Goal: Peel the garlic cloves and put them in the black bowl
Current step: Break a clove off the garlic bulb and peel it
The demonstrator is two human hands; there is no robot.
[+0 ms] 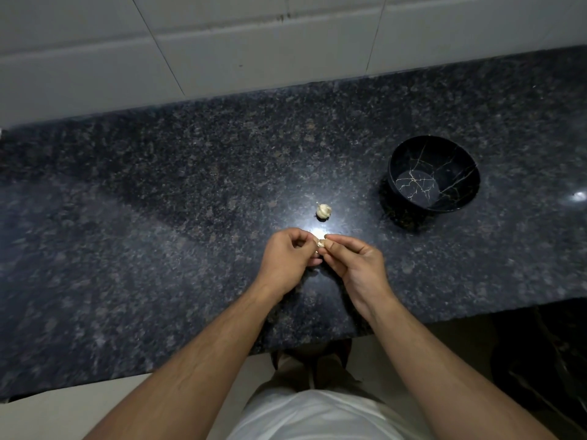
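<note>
While both hands are meeting over the middle of a dark speckled tabletop, a person is holding a single garlic clove between them.

Seen from the head camera looking down, the left hand is curling its fingers round the clove and the right hand is pinching the clove's other end between thumb and fingertips, so both are holding it just above the stone surface. The clove is small and mostly hidden, so how much skin is on it cannot be told. A garlic bulb is sitting on the tabletop just beyond the hands. The black bowl, veined with thin pale lines, is standing well apart to the right and nothing is lying inside it. A pale tiled wall is running behind.
</note>
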